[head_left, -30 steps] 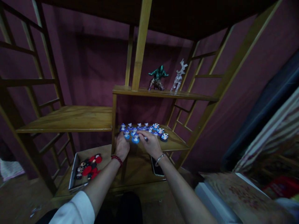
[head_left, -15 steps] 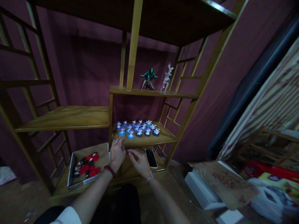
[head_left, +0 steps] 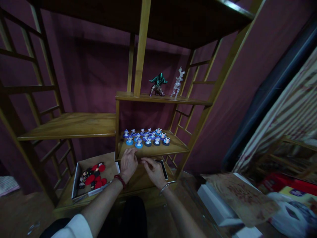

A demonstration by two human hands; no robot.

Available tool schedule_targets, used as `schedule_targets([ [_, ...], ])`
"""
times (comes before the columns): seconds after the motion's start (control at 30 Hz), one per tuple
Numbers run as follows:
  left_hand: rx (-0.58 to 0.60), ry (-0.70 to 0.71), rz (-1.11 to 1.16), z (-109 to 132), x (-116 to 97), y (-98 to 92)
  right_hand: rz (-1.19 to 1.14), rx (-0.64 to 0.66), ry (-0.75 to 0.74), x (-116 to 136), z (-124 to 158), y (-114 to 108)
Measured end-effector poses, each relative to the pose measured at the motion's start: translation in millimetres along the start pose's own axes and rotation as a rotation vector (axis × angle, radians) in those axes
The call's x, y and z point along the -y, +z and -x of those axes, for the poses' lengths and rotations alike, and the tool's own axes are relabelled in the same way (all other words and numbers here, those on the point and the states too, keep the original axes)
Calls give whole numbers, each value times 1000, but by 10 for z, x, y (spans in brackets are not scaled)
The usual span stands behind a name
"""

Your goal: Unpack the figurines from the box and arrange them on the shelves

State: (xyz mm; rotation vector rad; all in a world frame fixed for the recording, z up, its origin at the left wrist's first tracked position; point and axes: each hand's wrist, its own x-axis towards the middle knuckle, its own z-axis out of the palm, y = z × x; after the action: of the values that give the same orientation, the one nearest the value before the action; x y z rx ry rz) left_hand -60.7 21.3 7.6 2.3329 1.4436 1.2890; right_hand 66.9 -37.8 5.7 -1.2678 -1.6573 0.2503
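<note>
Figurines, blue [head_left: 148,142]: rows on the shelf [head_left: 153,151], seemingly arranged; red-and-black pieces [head_left: 89,179] lie jumbled in the box [head_left: 111,165], unarranged. Our left hand [head_left: 128,165] and right hand [head_left: 155,172], near the shelf: fingers released, loosely bent, nothing visibly held.

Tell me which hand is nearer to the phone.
Right. The right hand overlaps the left side of the phone in this view; the left hand is farther left, near the open box.

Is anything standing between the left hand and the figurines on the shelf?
Nothing visible does: the front row of figurines stands just beyond the left hand. The phone, partly hidden by the right hand, lies off to the right.
</note>
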Motion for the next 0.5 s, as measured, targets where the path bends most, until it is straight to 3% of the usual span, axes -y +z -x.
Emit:
schedule_targets([
  [0.13,49,48,21,-24,-114,58,-1,-90,32,-90,-29,-178],
  [0.27,98,119,62,-64,-265,139,56,-275,80,-231,-145,-434],
  [0.37,120,223,89,-105,-377,261,137,-417,71,-390,-320,-662],
  [0.5,152,321,87,-184,-500,466,241,-501,39,-656,-632,-973],
])
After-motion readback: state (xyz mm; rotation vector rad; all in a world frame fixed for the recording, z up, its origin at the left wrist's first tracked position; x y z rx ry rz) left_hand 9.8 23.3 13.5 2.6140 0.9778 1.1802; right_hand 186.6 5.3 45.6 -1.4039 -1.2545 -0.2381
